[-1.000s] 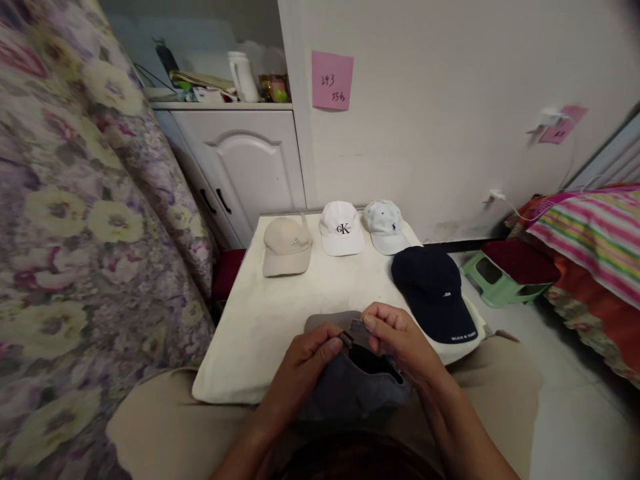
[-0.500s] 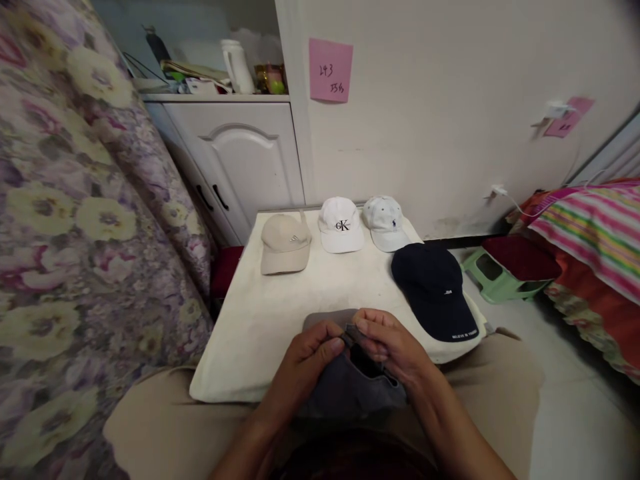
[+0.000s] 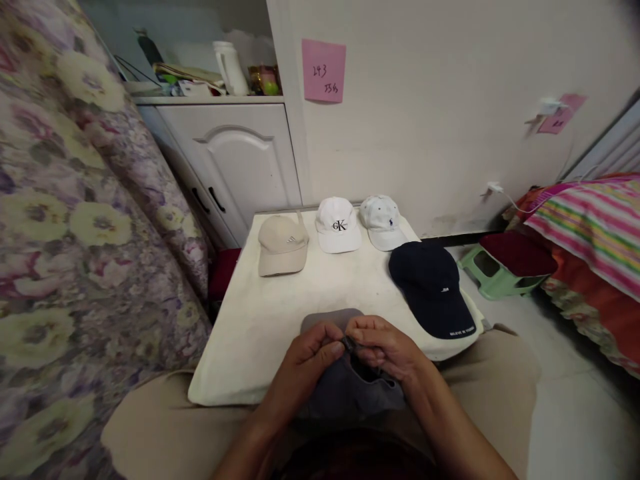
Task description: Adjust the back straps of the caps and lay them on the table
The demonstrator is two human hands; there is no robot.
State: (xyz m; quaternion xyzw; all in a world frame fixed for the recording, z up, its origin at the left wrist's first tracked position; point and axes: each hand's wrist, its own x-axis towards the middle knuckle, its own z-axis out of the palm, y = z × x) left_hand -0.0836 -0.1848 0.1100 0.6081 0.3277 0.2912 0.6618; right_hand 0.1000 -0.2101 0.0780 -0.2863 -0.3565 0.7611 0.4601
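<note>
A grey cap (image 3: 350, 390) lies at the near edge of the white table (image 3: 260, 327), its back opening toward me. My left hand (image 3: 305, 363) pinches the buckle end of the cap's rear strap. My right hand (image 3: 385, 347) pinches the strap from the other side, fingertips almost meeting the left ones. Both hands are closed on the strap. Farther back lie a beige cap (image 3: 283, 245), a white cap with a black logo (image 3: 339, 225), a pale cap (image 3: 381, 222) and a navy cap (image 3: 433, 288).
A floral curtain (image 3: 75, 200) hangs at the left. A white cabinet (image 3: 235, 160) stands behind the table, with a jug and clutter on top. A green stool (image 3: 493, 270) and a striped bed cover (image 3: 595, 227) are at the right. Pink notes are stuck on the wall.
My two hands have drawn closer together on the cap's strap, the right fingertips moving left toward the buckle. The view has shifted slightly.
</note>
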